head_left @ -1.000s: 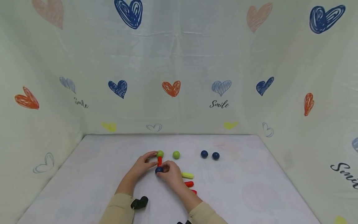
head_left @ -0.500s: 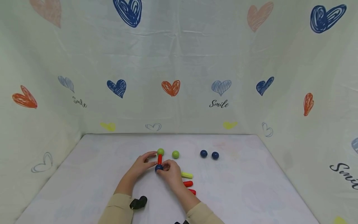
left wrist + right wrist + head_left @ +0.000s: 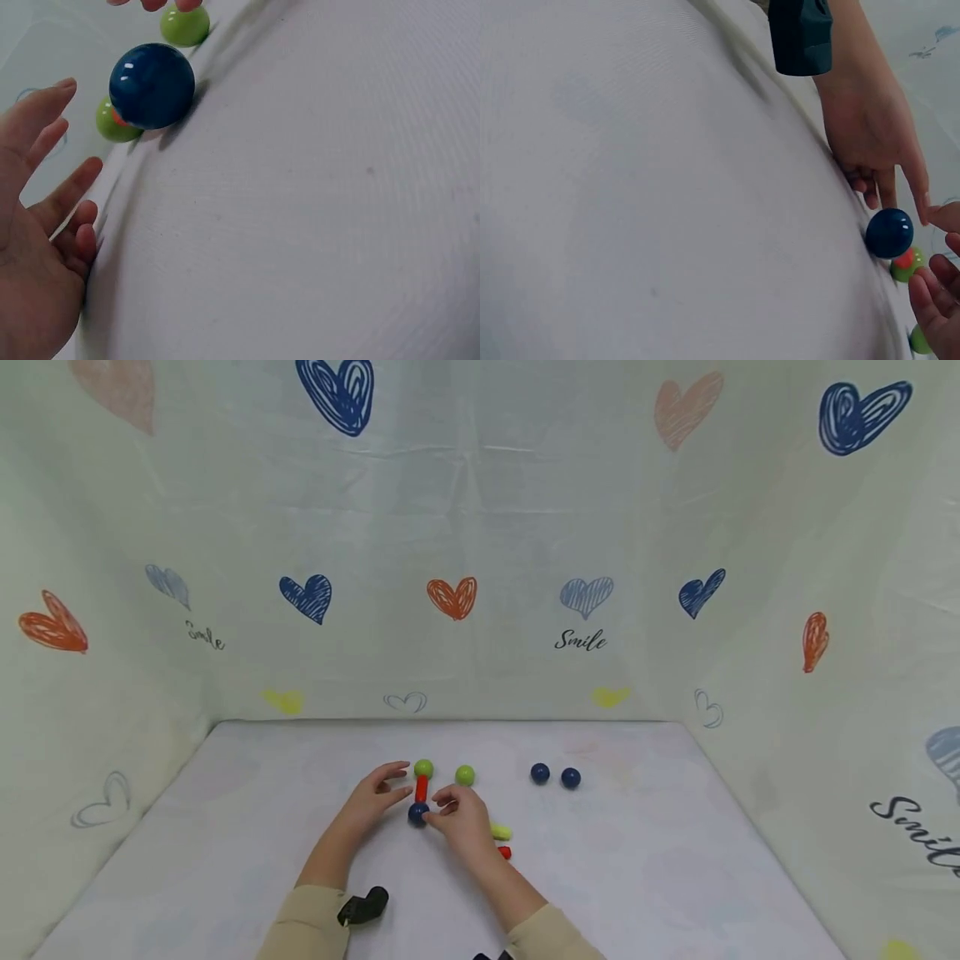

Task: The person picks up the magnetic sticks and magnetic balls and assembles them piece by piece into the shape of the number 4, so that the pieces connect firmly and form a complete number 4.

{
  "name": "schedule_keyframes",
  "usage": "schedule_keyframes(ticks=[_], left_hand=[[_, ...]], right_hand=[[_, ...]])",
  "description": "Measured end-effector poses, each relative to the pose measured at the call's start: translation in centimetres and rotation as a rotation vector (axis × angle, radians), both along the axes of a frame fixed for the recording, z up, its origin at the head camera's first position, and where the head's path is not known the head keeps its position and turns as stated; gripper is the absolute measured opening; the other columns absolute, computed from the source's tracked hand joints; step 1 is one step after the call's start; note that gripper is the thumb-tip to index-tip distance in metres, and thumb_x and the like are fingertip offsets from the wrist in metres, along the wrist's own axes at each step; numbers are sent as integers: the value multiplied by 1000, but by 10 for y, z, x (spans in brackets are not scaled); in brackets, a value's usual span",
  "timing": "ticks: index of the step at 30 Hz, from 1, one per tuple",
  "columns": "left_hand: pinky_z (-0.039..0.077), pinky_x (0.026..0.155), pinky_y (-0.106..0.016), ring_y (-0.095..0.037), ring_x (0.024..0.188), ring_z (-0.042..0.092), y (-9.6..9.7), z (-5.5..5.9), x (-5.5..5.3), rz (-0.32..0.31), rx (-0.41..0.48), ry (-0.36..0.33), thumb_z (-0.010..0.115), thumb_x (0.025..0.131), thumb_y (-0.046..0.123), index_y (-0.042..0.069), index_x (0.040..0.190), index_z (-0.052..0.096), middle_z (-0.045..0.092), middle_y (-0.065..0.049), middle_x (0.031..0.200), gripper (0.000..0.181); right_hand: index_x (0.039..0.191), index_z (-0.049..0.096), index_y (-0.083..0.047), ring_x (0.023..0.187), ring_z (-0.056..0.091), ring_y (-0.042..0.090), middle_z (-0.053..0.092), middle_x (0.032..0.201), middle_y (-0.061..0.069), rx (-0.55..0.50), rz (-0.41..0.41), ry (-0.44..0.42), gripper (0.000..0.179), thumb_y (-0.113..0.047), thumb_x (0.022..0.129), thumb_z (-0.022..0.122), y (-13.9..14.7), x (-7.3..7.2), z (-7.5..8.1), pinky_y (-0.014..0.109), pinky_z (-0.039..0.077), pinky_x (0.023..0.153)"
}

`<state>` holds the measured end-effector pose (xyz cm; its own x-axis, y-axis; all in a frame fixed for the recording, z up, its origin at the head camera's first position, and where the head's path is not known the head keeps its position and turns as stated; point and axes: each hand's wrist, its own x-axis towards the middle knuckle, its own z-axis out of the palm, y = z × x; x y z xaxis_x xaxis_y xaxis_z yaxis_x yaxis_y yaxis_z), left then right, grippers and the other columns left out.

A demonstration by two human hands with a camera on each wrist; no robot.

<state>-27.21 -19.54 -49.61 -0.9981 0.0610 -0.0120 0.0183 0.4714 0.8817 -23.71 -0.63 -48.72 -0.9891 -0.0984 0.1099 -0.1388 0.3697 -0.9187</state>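
Note:
A red stick point(image 3: 422, 788) joins a green ball point(image 3: 423, 768) at its far end to a dark blue ball point(image 3: 418, 814) at its near end; the joined piece lies on the table. My left hand point(image 3: 377, 795) is just left of it, fingers spread and holding nothing. In the left wrist view, a gap shows between the left fingers and the blue ball point(image 3: 152, 86). On the other side is my right hand point(image 3: 465, 822), its thumb tip close by the blue ball and its fingers loosely bent. The right wrist view shows the blue ball point(image 3: 889, 233) outside both hands' fingers.
Another green ball point(image 3: 465, 775) sits beyond the right hand. Farther right are two dark blue balls point(image 3: 540, 773). A yellow-green stick point(image 3: 501, 832) and a red stick point(image 3: 506, 852) are partly hidden by the right forearm. A heart-printed curtain point(image 3: 465, 660) stands behind the table.
My right hand has let go of the blue ball, and my left fingers have drawn slightly away from the joined piece. The head view has shifted a little.

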Motion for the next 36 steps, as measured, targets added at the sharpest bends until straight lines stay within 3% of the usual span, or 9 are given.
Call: schedule_keyframes(ticks=[7,16,26,36], left_hand=[[44,87,-45,-30,111,47,0,9,5,62,-1,-45,71,89,24,14,138,52,55,-15,134,53],[46,87,-45,-31,111,50,11,17,14,111,1,-73,69,91,23,13,138,51,56,-16,132,51],[48,86,-40,-29,106,53,24,14,27,133,83,-55,68,91,17,10,135,54,60,-16,127,47],[46,76,-32,-27,101,52,28,5,32,175,61,-54,75,85,16,8,129,59,63,-16,120,47]], right_hand=[[98,69,-2,80,59,15,63,90,3,-24,39,-9,24,-8,78,81,17,1,15,24,51,67],[105,68,-2,84,60,18,64,92,5,-26,84,-61,29,-11,80,80,41,-9,18,28,52,71],[109,67,-3,86,60,18,64,92,2,-7,122,-98,31,-12,82,79,65,-16,13,28,52,73],[106,67,0,81,59,17,64,88,1,39,174,-111,28,-10,82,78,85,-18,12,26,51,70]])
